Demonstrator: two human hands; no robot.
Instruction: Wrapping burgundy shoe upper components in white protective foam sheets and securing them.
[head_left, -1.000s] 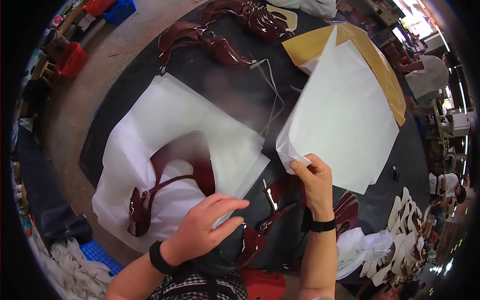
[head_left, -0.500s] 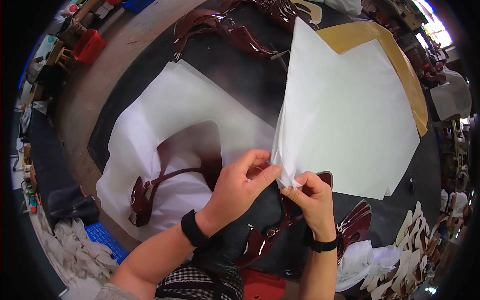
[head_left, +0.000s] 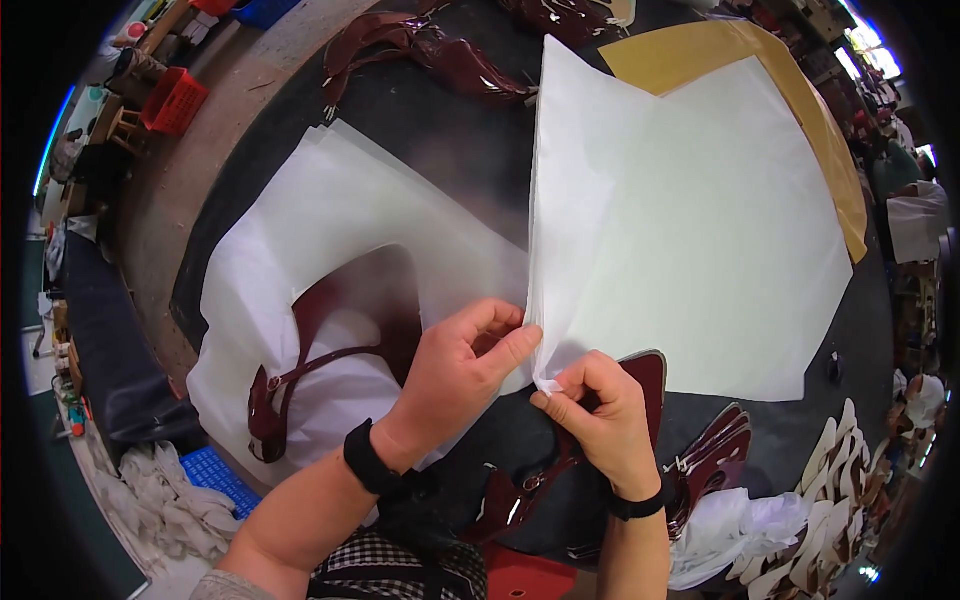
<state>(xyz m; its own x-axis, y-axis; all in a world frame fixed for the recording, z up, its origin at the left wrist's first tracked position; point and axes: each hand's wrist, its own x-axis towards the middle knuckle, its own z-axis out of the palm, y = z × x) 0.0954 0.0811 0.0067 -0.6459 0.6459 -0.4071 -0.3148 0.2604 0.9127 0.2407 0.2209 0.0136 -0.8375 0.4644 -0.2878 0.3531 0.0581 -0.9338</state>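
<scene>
Both my hands are at the near left corner of a stack of white paper sheets (head_left: 690,230) on the dark table. My left hand (head_left: 465,365) pinches the sheets' left edge between thumb and fingers. My right hand (head_left: 600,405) grips the crumpled corner just beside it. To the left, a glossy dark red strapped shoe upper (head_left: 268,415) lies on thin white sheets (head_left: 250,270), partly under one with a curved edge. Below my hands is a second strapped dark red upper (head_left: 515,500), partly hidden by my right wrist.
Brown paper (head_left: 790,70) lies under the stack's far right side. Dark red glossy pieces (head_left: 460,60) sit at the table's far side, others (head_left: 725,450) at right. Near them are crumpled white plastic (head_left: 735,535) and pale cut shapes (head_left: 825,510). A red crate (head_left: 175,100) stands on the floor.
The sheets' gathered left edge and both hands have shifted slightly left in view. The pinched corner looks narrower, and my right hand is a little lower.
</scene>
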